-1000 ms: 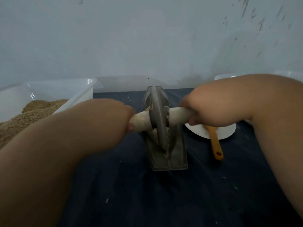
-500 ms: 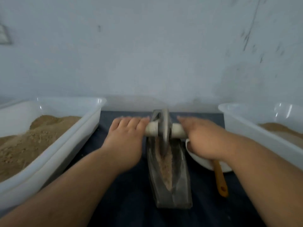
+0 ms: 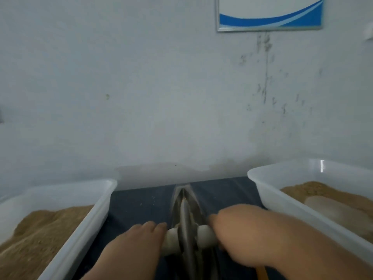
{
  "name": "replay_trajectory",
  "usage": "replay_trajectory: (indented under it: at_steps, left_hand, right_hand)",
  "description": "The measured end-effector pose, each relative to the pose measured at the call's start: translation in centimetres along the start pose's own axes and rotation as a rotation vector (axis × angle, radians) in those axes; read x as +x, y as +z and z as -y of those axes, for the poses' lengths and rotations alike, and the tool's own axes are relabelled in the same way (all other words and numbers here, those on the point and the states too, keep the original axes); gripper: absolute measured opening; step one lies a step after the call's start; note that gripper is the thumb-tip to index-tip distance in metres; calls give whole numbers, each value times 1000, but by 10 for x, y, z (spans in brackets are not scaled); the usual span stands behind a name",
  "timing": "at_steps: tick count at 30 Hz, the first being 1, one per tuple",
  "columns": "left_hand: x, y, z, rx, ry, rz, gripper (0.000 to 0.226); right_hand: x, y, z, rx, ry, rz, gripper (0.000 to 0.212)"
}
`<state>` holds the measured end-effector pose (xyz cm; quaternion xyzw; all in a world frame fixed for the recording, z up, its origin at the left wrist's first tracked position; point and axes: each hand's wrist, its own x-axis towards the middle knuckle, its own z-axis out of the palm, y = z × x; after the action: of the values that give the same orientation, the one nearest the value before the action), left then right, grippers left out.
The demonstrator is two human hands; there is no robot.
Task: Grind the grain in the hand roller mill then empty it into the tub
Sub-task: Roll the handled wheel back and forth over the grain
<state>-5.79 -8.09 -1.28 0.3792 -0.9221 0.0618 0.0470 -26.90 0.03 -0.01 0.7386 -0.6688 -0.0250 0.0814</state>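
The hand roller mill is a grey metal trough [image 3: 194, 201] on the dark cloth, with a metal wheel [image 3: 184, 219] standing in it on a pale cross handle [image 3: 204, 236]. The wheel sits at the near end of the trough. My left hand [image 3: 137, 245] rests on the left handle end with fingers stretched forward over it. Over the right handle end lies my right hand [image 3: 240, 227], blurred, its fingers pointing forward and left. Grain inside the trough is mostly hidden. A white tub [image 3: 94, 215] at the left holds brown ground grain [image 3: 40, 231].
A second white tub [image 3: 266, 195] with brownish meal stands at the right. An orange handle tip [image 3: 262, 272] shows under my right forearm at the bottom edge. The wall stands close behind the table, with a framed blue-and-white sign [image 3: 270, 15] on it.
The wheel has rolled back toward me along the trough with both hands on its handle. The view has tilted up, showing more wall; the white dish by my right hand is out of sight.
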Motion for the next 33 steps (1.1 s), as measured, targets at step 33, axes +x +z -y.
replay_trajectory:
  at_steps: [33]
  left_hand:
    - [24,36,8,-37,-89,-334,87]
  right_hand:
    - [26,48,-27,101,183,-264,67]
